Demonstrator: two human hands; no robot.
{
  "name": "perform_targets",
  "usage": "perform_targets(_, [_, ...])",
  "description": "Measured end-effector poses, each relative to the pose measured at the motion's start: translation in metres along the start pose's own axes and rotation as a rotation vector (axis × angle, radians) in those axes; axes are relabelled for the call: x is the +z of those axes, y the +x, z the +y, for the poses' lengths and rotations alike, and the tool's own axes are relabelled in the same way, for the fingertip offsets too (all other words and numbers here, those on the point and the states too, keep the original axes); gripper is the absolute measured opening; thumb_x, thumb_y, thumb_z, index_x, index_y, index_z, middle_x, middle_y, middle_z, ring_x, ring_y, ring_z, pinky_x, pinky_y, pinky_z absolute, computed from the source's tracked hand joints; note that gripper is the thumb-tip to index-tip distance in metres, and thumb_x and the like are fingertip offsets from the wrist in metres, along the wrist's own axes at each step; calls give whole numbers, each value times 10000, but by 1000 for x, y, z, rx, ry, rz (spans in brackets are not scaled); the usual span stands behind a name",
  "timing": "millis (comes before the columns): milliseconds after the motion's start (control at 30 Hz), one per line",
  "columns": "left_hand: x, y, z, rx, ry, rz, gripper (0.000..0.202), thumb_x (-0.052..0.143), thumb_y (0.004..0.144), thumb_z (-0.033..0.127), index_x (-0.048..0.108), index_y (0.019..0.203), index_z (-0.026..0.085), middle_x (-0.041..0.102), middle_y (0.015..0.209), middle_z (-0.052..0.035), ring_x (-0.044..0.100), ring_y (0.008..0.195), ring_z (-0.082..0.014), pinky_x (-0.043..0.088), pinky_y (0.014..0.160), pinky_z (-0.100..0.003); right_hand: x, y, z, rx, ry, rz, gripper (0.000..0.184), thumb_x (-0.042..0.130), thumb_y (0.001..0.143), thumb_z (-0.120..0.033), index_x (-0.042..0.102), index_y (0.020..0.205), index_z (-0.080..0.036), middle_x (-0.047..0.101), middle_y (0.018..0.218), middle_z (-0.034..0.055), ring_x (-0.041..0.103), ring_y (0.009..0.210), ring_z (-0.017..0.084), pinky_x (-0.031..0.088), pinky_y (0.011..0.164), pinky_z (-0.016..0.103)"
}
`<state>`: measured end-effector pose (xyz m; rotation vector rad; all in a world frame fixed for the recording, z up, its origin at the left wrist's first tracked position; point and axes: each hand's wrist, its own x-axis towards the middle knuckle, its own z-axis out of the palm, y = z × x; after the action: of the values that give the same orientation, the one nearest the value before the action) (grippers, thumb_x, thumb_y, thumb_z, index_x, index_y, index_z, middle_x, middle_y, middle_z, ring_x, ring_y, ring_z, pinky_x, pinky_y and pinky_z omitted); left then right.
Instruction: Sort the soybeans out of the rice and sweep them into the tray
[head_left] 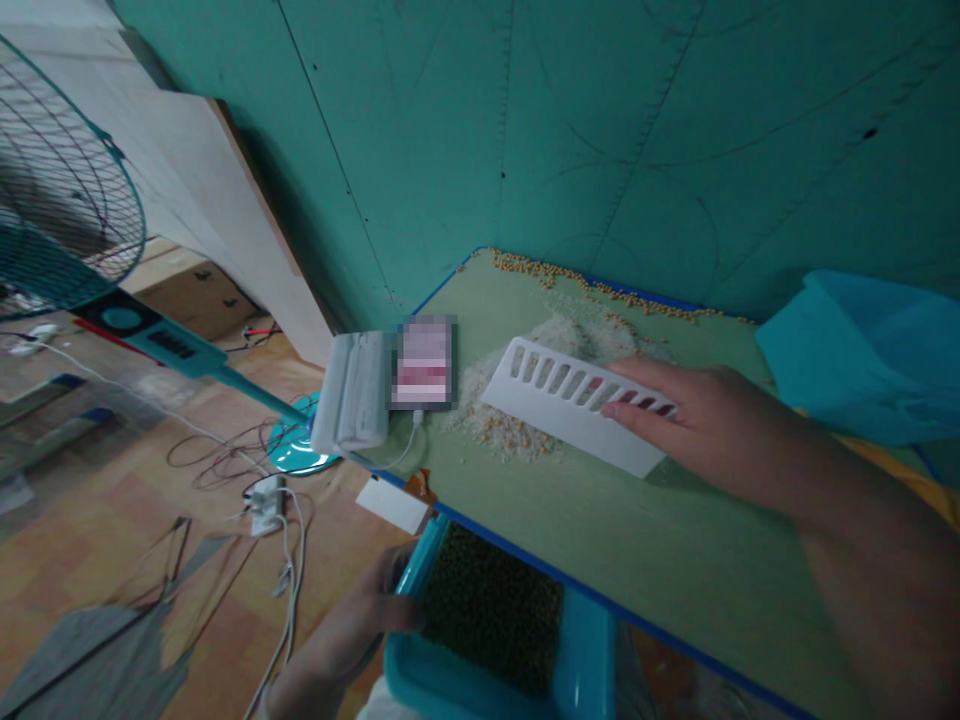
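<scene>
My right hand (pixel 697 420) grips a white slotted plastic scraper (pixel 559 395) and holds it tilted on the green tabletop (pixel 622 540), its edge against a heap of white rice mixed with yellow grains (pixel 510 425). My left hand (pixel 360 625) holds the left rim of a teal tray (pixel 442 680) below the table's blue front edge. The tray is filled with dark green beans (pixel 491 610).
A row of yellow grains (pixel 600 285) lies along the table's back edge by the teal wall. A white device (pixel 356 390) and a phone (pixel 424 362) on a cable sit at the left corner. A blue bag (pixel 862 360) lies right. A fan (pixel 67 230) and cables stand on the floor.
</scene>
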<state>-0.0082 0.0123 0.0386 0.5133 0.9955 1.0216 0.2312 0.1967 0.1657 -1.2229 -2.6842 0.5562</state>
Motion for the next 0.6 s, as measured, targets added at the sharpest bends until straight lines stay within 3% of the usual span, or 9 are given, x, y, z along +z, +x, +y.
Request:
perform_targets(400, [-2, -1, 1, -35, 25, 2, 533, 560, 445, 46, 719, 929, 204, 755, 841, -9, 615, 931, -299, 483, 770, -359, 6, 0, -2, -84, -68, 20, 323, 505, 823, -330, 591, 1125, -255, 698, 869, 55, 634, 797, 227, 445, 635, 278])
perform_targets(600, [-11, -2, -5, -55, 52, -15, 545, 569, 468, 60, 700, 977, 203, 751, 813, 1, 639, 854, -267, 489, 693, -313, 6, -4, -6, -125, -94, -50, 293, 444, 860, -333, 592, 1099, -252, 693, 920, 71, 645, 790, 243, 453, 646, 314])
